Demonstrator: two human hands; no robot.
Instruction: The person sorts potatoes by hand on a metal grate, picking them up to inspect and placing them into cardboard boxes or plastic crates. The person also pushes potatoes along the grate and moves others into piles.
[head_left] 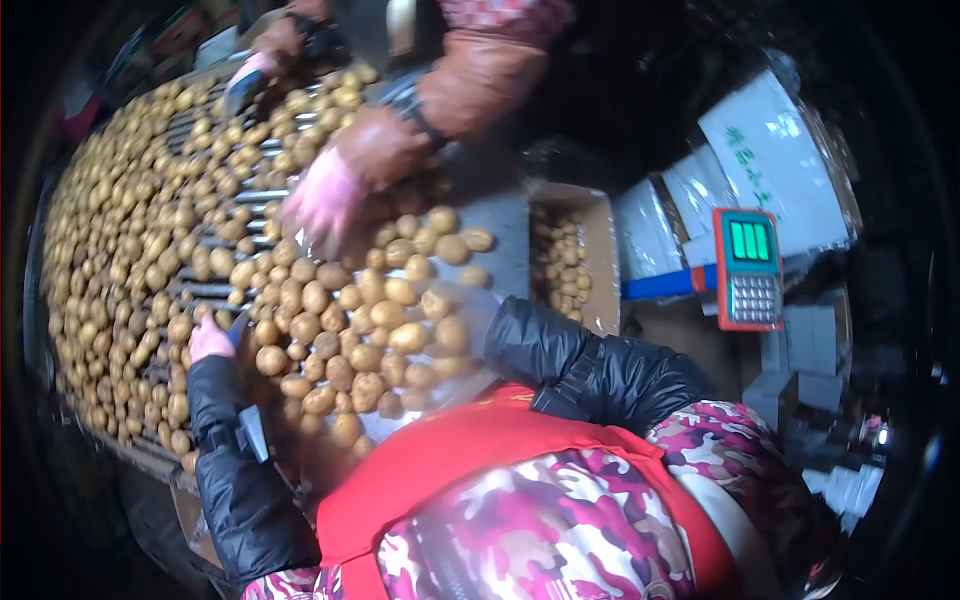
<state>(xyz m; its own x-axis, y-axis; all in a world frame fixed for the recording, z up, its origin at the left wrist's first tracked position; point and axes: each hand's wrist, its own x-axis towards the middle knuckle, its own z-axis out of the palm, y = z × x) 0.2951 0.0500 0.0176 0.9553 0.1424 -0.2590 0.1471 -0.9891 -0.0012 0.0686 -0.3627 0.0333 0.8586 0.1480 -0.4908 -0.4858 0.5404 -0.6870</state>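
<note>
My left hand (211, 338), in a pink glove with a dark palm side, rests among loose potatoes (316, 297) at the left. Its fingers look extended, with the dark side facing right, and I see no potato gripped in it. My right hand (465, 312) is smeared by motion at the right edge of the nearer potatoes, beside the metal surface; its fingers cannot be made out. Black sleeve covers run up both my forearms. Across the potatoes, another person's pink-gloved hand (325, 200) reaches down, also blurred. That person's other hand (252, 80) is farther back.
Many potatoes lie on a slatted rack (262, 196) at the left. A cardboard box (603, 262) holding potatoes stands right of the metal surface (495, 225). Beyond it are a red and green digital scale display (750, 268), a blue bar (668, 285) and white cartons (775, 165).
</note>
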